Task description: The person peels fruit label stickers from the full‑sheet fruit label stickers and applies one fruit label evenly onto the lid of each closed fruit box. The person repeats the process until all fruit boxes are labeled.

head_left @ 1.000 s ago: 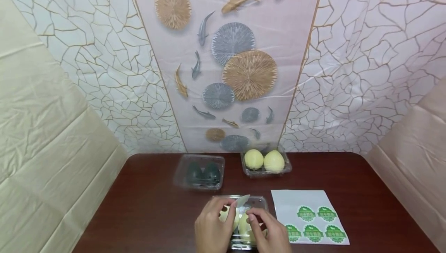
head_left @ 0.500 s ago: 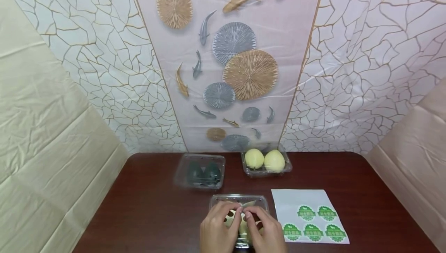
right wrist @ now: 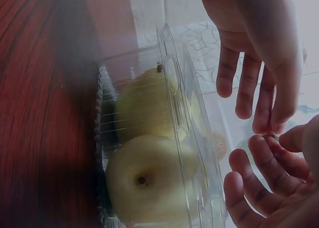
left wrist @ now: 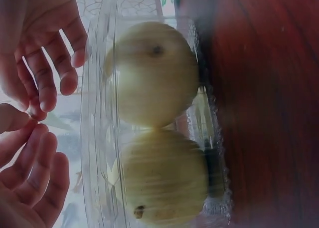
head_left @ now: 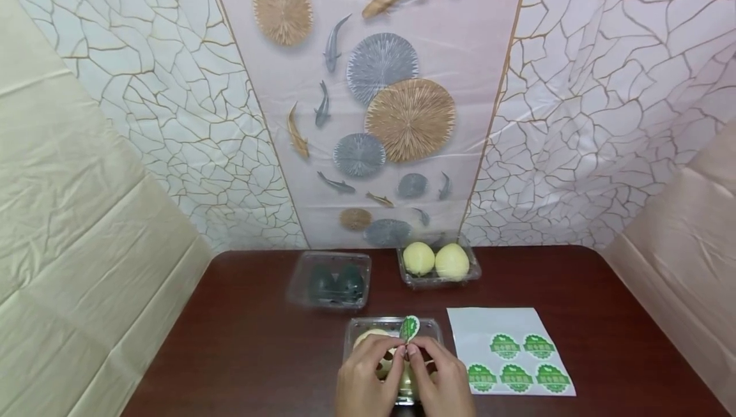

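Observation:
Both hands meet above a clear plastic fruit box (head_left: 352,334) at the near side of the table. My left hand (head_left: 365,379) and my right hand (head_left: 441,379) pinch the lower edge of a green-and-white sticker (head_left: 410,328) between thumbs and forefingers. The sticker stands up from the fingertips, curled, its printed side partly visible. Two pale yellow pears lie in the box under its lid; the left wrist view shows an upper pear (left wrist: 154,78) and a lower pear (left wrist: 164,180) side by side. The hands cover much of the box in the head view.
A white sheet with several green stickers (head_left: 471,327) lies right of the box. Behind stand a clear box with two dark green fruits (head_left: 336,286) and another clear box with two pale pears (head_left: 451,262). A patterned cloth (head_left: 402,225) hangs behind the table.
The sticker was in the left hand with the right hand apart. The right fingers came over to its edge, and the sticker turned upright, showing its green print.

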A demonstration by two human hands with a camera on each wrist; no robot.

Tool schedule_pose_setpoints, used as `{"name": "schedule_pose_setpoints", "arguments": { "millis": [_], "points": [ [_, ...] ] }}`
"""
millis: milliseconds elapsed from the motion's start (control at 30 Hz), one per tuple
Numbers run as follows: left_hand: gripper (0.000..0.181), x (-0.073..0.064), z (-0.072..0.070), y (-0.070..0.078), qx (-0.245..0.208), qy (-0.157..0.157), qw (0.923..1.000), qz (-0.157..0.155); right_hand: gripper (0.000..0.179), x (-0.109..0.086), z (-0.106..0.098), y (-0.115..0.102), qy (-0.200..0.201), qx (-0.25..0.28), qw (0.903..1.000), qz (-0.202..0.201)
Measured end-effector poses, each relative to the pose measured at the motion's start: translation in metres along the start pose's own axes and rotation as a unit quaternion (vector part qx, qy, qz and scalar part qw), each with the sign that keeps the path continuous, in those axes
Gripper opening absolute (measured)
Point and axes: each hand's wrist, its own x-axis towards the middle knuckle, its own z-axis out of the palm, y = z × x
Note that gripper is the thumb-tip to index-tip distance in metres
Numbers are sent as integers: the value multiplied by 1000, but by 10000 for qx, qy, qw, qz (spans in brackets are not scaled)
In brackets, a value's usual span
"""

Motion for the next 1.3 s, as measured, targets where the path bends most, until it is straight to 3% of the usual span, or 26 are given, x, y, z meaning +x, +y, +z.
{"name": "schedule_pose_setpoints", "arguments": {
  "millis": [300,433,633,833,967,1033,1100,1167,1233,1300],
  "points": [
    [29,-10,6,1,-221,70,9989,403,6,0,-1,5,317,65,9989,326],
    [32,-11,8,0,-381,22,9985,392,5,0,-4,8,284,-39,9994,201],
    [30,-6,5,-2,-713,-132,9974,44,6,0,-7,12,436,-108,9989,154],
    [29,3,-1,-6,-871,5,9940,-668,19,1,-10,13,470,-1,9988,146],
    [25,10,-5,-7,-1180,14,9873,-1064,25,1,-12,11,427,236,9985,266],
    [23,11,-6,-7,-1413,-98,9803,-1374,25,1,-12,10,315,435,9978,401],
    [18,12,-8,-6,-1727,-350,9668,-1850,23,1,-14,8,168,708,9955,605],
    [12,12,-10,-5,-2087,-650,9457,-2405,20,1,-15,5,10,1017,9913,839],
    [7,13,-12,-4,-2481,-878,9198,-2910,18,1,-17,3,-109,1284,9863,1034],
    [10,13,-13,-4,-2759,-1011,8982,-3270,17,2,-18,2,-202,1427,9824,1190]
  ]
}}
